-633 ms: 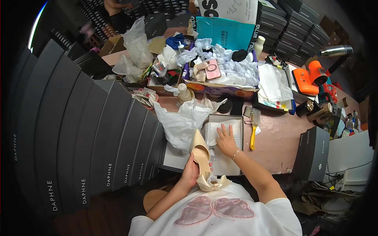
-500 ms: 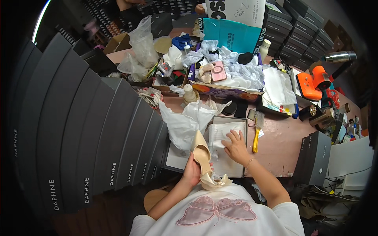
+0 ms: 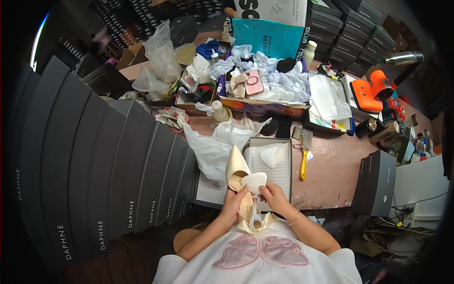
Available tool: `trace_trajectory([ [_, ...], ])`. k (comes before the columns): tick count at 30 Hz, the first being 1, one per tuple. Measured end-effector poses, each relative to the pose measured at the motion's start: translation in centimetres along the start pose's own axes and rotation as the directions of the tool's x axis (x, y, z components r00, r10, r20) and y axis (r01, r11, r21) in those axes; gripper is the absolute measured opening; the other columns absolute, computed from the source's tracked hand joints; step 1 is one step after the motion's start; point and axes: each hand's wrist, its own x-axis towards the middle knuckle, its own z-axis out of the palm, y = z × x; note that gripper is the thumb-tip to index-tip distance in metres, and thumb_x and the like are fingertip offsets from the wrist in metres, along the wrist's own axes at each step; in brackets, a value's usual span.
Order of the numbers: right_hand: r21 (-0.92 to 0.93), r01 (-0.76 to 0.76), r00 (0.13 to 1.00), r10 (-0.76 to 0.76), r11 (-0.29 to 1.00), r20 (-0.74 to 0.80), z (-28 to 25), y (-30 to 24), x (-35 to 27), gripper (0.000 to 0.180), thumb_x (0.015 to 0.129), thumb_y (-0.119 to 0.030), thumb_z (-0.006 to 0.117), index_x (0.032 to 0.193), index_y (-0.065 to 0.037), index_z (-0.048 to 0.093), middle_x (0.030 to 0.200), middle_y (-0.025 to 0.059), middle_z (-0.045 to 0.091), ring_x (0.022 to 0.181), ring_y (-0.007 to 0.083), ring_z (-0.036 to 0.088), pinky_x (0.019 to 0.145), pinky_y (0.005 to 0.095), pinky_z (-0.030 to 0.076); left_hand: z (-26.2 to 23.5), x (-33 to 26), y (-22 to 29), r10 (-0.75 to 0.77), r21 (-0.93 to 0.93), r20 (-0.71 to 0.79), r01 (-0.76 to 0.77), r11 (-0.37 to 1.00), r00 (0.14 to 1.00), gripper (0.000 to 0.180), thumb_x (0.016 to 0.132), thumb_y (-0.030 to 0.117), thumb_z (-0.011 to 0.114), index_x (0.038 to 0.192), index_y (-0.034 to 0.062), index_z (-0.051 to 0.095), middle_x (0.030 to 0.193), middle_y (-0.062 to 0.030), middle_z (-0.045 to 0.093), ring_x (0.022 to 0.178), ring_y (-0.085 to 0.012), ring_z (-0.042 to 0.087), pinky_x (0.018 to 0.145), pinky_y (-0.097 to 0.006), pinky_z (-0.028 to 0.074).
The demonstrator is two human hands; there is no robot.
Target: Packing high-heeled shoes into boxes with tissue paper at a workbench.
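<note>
A cream pointed-toe shoe (image 3: 237,166) rests in my left hand (image 3: 231,204), whose fingers wrap its side. Its toe points away from me, and a bow with a pearl strap (image 3: 256,224) hangs at the heel end near my shirt. Between finger and thumb, my right hand (image 3: 275,198) pinches a rounded white pad (image 3: 256,181) over the shoe's opening. My left thumb lies close to that pad; whether it touches is unclear. Just beyond, an open grey shoebox (image 3: 286,177) has a similar white piece (image 3: 269,158) lying on its pale lining.
White tissue paper (image 3: 208,149) spreads left of the shoebox. A yellow-handled brush (image 3: 304,163) lies to its right. Tall stacks of dark shoeboxes (image 3: 99,161) rise at my left. Behind stands a carton of crumpled paper (image 3: 265,106); an orange device (image 3: 370,92) sits at far right.
My right hand has come from the shoebox to the shoe, now with a white pad in its fingers. A white piece now shows on the box lining. The view has shifted slightly.
</note>
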Motion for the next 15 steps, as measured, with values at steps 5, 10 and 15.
trace_trajectory([
  [5,-0.436,0.325,0.917,-0.392,0.839,-0.071,-1.3,-2.6,-0.4,0.057,0.084,-0.004,0.057,0.138,-0.006,0.037,0.103,0.0158,0.058,0.095,0.0255,0.058,0.077,0.0358,0.048,-0.8,0.3,1.0,-0.156,-0.046,0.007,0.156,0.987,0.988,0.027,0.09,0.024,0.063,0.109,0.0052,0.056,0.079,-0.0072,0.063,0.062,-0.0151,0.064,0.053,-0.026,0.053],
  [10,-0.77,0.585,0.703,-0.634,0.256,0.323,-3.4,-4.2,0.0,0.046,0.076,-0.007,0.058,0.122,-0.008,0.056,0.114,0.0119,0.055,0.11,0.0273,0.051,0.086,0.0346,0.042,-2.5,1.1,0.7,-0.269,0.074,0.126,0.261,0.963,0.955,0.037,0.093,0.035,0.057,0.116,0.0068,0.053,0.089,-0.0078,0.064,0.072,-0.016,0.065,0.058,-0.029,0.054],
  [15,-0.718,0.631,0.735,-0.52,0.293,0.435,0.7,-2.7,-0.9,0.037,0.076,-0.014,0.057,0.111,-0.001,0.059,0.086,0.0044,0.052,0.083,0.0212,0.053,0.07,0.0338,0.044,-0.6,-0.3,0.6,-0.106,-0.281,0.152,0.146,0.948,0.983,0.064,0.094,0.059,0.037,0.135,0.0101,0.037,0.128,-0.0092,0.05,0.117,-0.0223,0.05,0.099,-0.04,0.041],
])
